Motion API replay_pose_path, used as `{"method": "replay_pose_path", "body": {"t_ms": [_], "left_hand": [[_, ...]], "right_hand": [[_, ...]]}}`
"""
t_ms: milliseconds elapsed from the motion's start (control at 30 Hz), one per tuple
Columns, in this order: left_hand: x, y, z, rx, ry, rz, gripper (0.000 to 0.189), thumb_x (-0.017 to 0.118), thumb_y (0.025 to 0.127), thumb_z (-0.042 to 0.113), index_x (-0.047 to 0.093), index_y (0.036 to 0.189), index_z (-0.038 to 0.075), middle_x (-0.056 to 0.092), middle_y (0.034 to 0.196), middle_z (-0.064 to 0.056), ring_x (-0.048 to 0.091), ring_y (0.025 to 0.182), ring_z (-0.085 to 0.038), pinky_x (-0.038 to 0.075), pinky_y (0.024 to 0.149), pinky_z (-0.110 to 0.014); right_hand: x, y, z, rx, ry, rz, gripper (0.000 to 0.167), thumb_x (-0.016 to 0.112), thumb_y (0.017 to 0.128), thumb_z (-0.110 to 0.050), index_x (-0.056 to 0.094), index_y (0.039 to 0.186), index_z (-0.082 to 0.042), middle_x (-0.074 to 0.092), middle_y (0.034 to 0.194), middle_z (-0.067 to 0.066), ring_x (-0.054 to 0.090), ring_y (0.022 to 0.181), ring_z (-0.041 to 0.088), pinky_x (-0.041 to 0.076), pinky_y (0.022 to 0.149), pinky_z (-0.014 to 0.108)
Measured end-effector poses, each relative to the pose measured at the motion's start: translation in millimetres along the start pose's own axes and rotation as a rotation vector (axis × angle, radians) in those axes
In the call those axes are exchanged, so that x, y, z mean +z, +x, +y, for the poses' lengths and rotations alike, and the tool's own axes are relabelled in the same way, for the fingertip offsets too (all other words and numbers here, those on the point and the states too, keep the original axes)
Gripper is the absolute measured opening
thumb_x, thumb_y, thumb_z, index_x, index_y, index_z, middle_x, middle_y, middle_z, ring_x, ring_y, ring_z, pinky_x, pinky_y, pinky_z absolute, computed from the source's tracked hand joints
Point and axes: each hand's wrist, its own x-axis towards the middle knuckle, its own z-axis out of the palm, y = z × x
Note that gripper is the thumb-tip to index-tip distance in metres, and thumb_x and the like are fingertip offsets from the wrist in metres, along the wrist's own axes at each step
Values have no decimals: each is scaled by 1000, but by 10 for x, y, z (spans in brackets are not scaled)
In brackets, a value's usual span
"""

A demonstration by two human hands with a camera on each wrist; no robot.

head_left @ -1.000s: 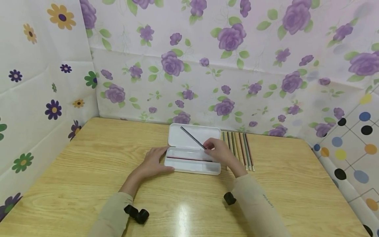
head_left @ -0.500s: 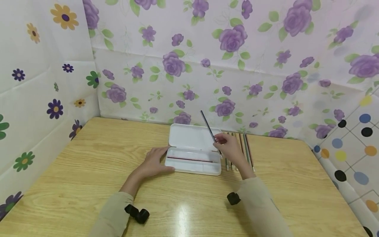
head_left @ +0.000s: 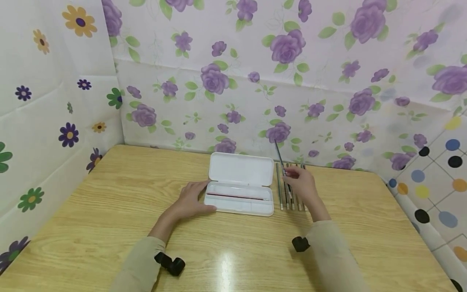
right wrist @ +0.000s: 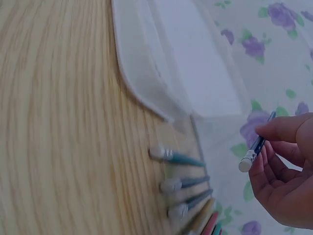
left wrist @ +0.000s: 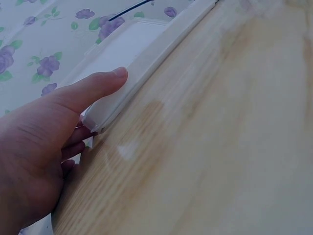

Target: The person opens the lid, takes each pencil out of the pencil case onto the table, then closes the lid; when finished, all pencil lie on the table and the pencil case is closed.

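A white pencil case (head_left: pixel 240 168) lies opened flat on the table, its lid toward the back wall. One dark red pencil (head_left: pixel 237 196) lies lengthwise in its tray. My left hand (head_left: pixel 189 200) holds the left end of the case, thumb over the near wall and fingers behind the end, as the left wrist view shows. Right of the case, my right hand (head_left: pixel 303 184) pinches a dark blue pencil (head_left: pixel 279 151) between thumb and fingers. That pencil slants up toward the wall, its white eraser (right wrist: pixel 244 165) pointing at the right wrist camera.
Several pencils (head_left: pixel 279 190) lie side by side right of the case, eraser ends toward me, partly hidden by my right hand. The wooden table (head_left: pixel 127 194) meets floral-covered walls (head_left: pixel 175 101) at the back and left, and a dotted cover (head_left: pixel 434 194) at the right.
My right hand has carried the dark blue pencil rightward, from over the case to above the row of pencils, tilting it more upright. My left hand has stayed at the case's left end.
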Motion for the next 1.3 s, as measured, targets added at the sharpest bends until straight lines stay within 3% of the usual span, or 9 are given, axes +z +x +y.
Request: {"method": "replay_pose_path", "body": {"t_ms": [367,567,700,933,1067,1300], "left_hand": [[-20,-17,6,-13,-2,-1,98,81,74,47,33,152,11,39,148,-12,26,134,-34,23,104,-58],[-23,-25,5,-11,-4,1,98,80,74,47,33,152,11,39,148,-12,26,134,-34,24,104,-58],[-18,-22,16,-18,-10,0,98,80,74,47,34,152,11,39,148,-11,26,134,-33,25,104,-58],[-2,-11,10,-9,-5,1,97,81,74,46,34,151,11,40,148,-12,27,133,-34,24,104,-58],[3,-11,11,-15,-6,-9,98,80,74,48,33,152,11,39,148,-12,26,134,-34,24,104,-59],[-11,-18,2,-12,0,-7,98,79,74,49,32,152,10,37,149,-13,25,134,-35,23,104,-60]], "right_hand": [[-321,19,371,127,-22,32,36,61,93,-8,57,125,9,61,111,19,57,100,28,48,75,26],[-445,-4,523,151,-102,35,36,61,94,-10,58,124,9,62,110,20,58,101,31,51,77,32],[-527,-37,567,181,-113,33,35,60,93,-9,58,123,11,62,108,21,59,97,31,51,76,35],[-598,-78,679,258,-109,30,36,58,94,-10,57,122,13,56,119,30,57,101,36,51,80,39],[-624,-103,747,278,-141,15,35,59,93,-10,58,119,14,57,116,31,56,100,40,50,80,44],[-591,-154,788,277,-114,19,33,63,90,-8,61,115,13,61,110,28,62,82,27,52,68,33]]}}
